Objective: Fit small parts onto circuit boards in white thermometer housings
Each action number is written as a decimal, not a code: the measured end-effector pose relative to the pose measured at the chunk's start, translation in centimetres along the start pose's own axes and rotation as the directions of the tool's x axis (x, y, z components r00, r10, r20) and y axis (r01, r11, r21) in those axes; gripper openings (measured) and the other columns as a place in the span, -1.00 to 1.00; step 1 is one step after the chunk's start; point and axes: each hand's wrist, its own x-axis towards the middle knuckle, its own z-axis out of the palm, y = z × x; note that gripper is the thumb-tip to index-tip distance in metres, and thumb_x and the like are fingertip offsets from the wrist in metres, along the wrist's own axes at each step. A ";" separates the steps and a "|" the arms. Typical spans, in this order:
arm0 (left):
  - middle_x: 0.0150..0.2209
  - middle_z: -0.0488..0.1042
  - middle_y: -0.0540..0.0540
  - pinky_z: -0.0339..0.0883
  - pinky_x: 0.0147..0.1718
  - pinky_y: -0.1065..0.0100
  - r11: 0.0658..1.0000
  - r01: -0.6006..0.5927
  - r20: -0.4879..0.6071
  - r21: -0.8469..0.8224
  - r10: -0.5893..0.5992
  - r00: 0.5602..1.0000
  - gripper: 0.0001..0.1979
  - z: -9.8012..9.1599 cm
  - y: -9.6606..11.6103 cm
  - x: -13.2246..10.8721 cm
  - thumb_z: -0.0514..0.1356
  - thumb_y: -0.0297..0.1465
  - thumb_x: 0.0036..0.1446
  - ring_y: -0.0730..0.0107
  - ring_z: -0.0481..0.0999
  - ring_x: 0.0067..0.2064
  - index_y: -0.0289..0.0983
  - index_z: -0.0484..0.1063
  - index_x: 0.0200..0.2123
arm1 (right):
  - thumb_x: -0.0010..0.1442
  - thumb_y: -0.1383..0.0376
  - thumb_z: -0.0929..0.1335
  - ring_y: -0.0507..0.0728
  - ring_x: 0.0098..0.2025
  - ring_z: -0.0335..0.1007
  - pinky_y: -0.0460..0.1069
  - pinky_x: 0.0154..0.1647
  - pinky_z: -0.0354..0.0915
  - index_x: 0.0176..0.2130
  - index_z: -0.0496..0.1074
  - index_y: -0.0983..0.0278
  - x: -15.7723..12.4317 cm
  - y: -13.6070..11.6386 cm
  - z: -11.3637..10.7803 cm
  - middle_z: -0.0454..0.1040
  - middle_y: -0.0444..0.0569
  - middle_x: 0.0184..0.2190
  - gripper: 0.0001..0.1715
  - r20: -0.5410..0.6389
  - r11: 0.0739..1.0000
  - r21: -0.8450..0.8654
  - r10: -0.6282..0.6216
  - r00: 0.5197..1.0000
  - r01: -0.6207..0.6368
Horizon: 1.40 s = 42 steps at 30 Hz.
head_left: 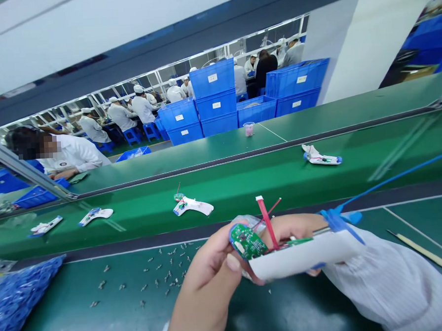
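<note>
I hold a white curved plastic housing [296, 260] up over the bench. A green circuit board [248, 242] sits at its left end, and a red ribbon of wires [267, 222] with a white connector sticks up from it. My left hand [214, 272] grips the circuit-board end, thumb in front. Behind the housing is my right hand [296, 224], its fingers mostly hidden, supporting it from the far side. A blue wrist strap [337, 220] with a cord circles my right wrist. Small metal parts [167, 277] lie scattered on the bench left of my hands.
Similar white housings [197, 206] lie on the green conveyor belt [244, 184] ahead. A bag of blue parts [24, 299] is at the left; a thin pointed tool [425, 251] lies right. Beyond stand a small cup [249, 129], stacked blue crates [216, 106] and a co-worker [75, 153].
</note>
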 end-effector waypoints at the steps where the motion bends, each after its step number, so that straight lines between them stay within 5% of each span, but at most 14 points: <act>1: -0.26 0.54 -0.04 0.34 -0.35 0.56 0.999 0.017 0.010 -0.041 -0.017 1.000 -0.68 -0.1 -0.1 0.0 0.18 -0.25 0.22 0.55 0.45 -0.37 -0.09 0.48 0.04 | -0.11 -0.15 0.46 0.10 -0.30 0.43 -0.05 -0.27 0.35 -0.26 0.48 0.39 0.1 -0.2 0.0 0.47 0.02 -0.38 -0.31 -0.010 1.000 -0.009 0.005 1.000 -0.005; 6: -0.31 0.53 -0.07 0.37 -0.46 0.56 0.984 0.112 0.056 -0.138 -0.106 0.993 -0.66 0.2 -0.6 -0.1 0.31 -0.25 0.09 0.55 0.46 -0.44 -0.13 0.53 -0.04 | -0.12 -0.17 0.45 0.12 -0.25 0.47 -0.05 -0.22 0.38 -0.29 0.49 0.39 0.5 -1.0 -0.2 0.51 0.04 -0.34 -0.31 0.017 1.000 0.012 0.015 1.000 -0.015; 11: -0.25 0.55 -0.07 0.41 -0.27 0.47 0.996 0.072 -0.041 -0.049 -0.074 0.996 -0.68 0.9 -0.6 -0.3 0.39 -0.27 -0.02 0.40 0.53 -0.27 -0.15 0.57 -0.14 | -0.13 -0.22 0.43 0.11 -0.29 0.47 -0.05 -0.21 0.38 -0.35 0.48 0.40 0.1 -0.3 -0.8 0.51 0.03 -0.38 -0.27 0.351 0.999 -0.010 0.045 0.935 -0.045; 16: -0.22 0.59 -0.06 0.43 -0.25 0.44 0.992 -0.106 -0.198 0.067 0.118 0.973 -0.68 1.0 -0.6 0.0 0.39 -0.24 -0.03 0.35 0.56 -0.22 -0.11 0.56 -0.15 | -0.06 -0.07 0.45 0.10 -0.23 0.44 -0.04 -0.17 0.35 -0.16 0.49 0.41 0.1 -0.2 -1.5 0.51 0.02 -0.27 -0.33 0.273 0.997 -0.067 0.065 0.960 -0.048; 18: -0.26 0.61 -0.04 0.45 -0.30 0.46 0.983 -0.149 -0.239 0.107 0.171 0.956 -0.69 0.9 -0.6 0.0 0.39 -0.26 -0.04 0.36 0.58 -0.26 -0.10 0.56 -0.16 | -0.04 0.07 0.47 0.13 -0.18 0.43 -0.01 -0.11 0.33 -0.12 0.48 0.40 0.3 -0.4 -1.6 0.51 0.05 -0.22 -0.42 0.111 0.991 -0.114 0.084 0.990 -0.071; 20: -0.26 0.62 -0.02 0.47 -0.30 0.46 0.973 -0.141 -0.295 0.182 0.191 0.936 -0.70 1.0 -0.7 0.1 0.39 -0.28 -0.03 0.35 0.59 -0.25 -0.10 0.55 -0.17 | -0.01 0.16 0.44 0.14 -0.15 0.42 0.01 -0.07 0.31 -0.15 0.49 0.36 0.4 -0.6 -1.5 0.51 0.04 -0.21 -0.56 -0.277 0.988 -0.120 0.063 0.959 -0.100; 23: -0.26 0.62 -0.01 0.47 -0.33 0.47 0.940 -0.057 -0.404 0.335 0.199 0.893 -0.70 1.5 -0.8 0.3 0.39 -0.33 -0.03 0.36 0.59 -0.26 -0.11 0.54 -0.16 | 0.04 0.19 0.39 0.09 -0.22 0.40 -0.02 -0.15 0.31 -0.27 0.50 0.29 0.0 -1.2 -0.5 0.51 -0.02 -0.29 -0.74 -0.736 0.993 -0.113 -0.063 0.674 -0.031; 24: -0.26 0.62 0.00 0.46 -0.34 0.48 0.926 -0.032 -0.434 0.376 0.207 0.877 -0.70 1.7 -0.9 0.4 0.39 -0.35 -0.03 0.38 0.59 -0.28 -0.12 0.54 -0.16 | 0.06 0.19 0.38 0.08 -0.25 0.39 -0.03 -0.19 0.30 -0.31 0.50 0.27 -0.3 -1.6 0.1 0.50 -0.04 -0.32 -0.79 -0.784 0.989 -0.145 -0.117 0.610 0.003; 25: -0.27 0.61 0.00 0.46 -0.36 0.48 0.910 -0.016 -0.452 0.413 0.221 0.864 -0.70 2.0 -1.0 0.4 0.38 -0.37 -0.03 0.39 0.58 -0.30 -0.13 0.54 -0.17 | 0.08 0.21 0.37 0.07 -0.28 0.39 -0.05 -0.23 0.30 -0.35 0.50 0.26 -0.5 -2.1 0.9 0.49 -0.05 -0.34 -0.83 -0.785 0.981 -0.192 -0.171 0.595 0.028; 29: -0.26 0.61 -0.03 0.45 -0.34 0.40 0.801 0.025 -0.430 0.598 0.294 0.854 -0.71 2.6 -1.6 0.5 0.37 -0.35 -0.07 0.32 0.57 -0.31 -0.17 0.55 -0.20 | 0.06 0.29 0.38 0.04 -0.40 0.38 -0.08 -0.40 0.30 -0.43 0.53 0.28 -0.9 -3.8 3.9 0.47 -0.04 -0.43 -0.88 -0.665 0.961 -0.276 -0.215 0.715 0.033; 31: -0.23 0.61 -0.03 0.44 -0.30 0.34 0.701 0.048 -0.397 0.712 0.344 0.851 -0.72 2.6 -1.9 0.4 0.34 -0.32 -0.04 0.26 0.57 -0.26 -0.15 0.54 -0.19 | 0.03 0.31 0.39 0.02 -0.47 0.35 -0.11 -0.48 0.27 -0.46 0.54 0.30 -0.6 -4.0 4.8 0.45 -0.05 -0.49 -0.89 -0.652 0.970 -0.240 -0.182 0.736 0.027; 37: -0.18 0.59 -0.05 0.42 -0.25 0.24 0.442 0.088 -0.288 0.893 0.410 0.866 -0.73 2.1 -2.0 0.3 0.27 -0.28 0.04 0.18 0.56 -0.21 -0.12 0.51 -0.14 | -0.05 0.35 0.41 0.00 -0.50 0.31 -0.12 -0.51 0.24 -0.57 0.49 0.31 0.2 -3.3 5.5 0.42 -0.08 -0.55 -0.89 -0.706 0.988 -0.092 -0.155 0.692 0.127; 42: -0.17 0.58 -0.05 0.40 -0.21 0.24 0.430 0.062 -0.265 0.901 0.431 0.863 -0.74 2.0 -1.7 0.3 0.26 -0.28 0.05 0.18 0.55 -0.18 -0.12 0.50 -0.14 | 0.00 0.37 0.39 -0.03 -0.52 0.28 -0.13 -0.50 0.21 -0.60 0.46 0.32 -0.1 -3.4 4.2 0.40 -0.12 -0.60 -0.82 -0.669 0.961 -0.195 -0.277 0.689 0.197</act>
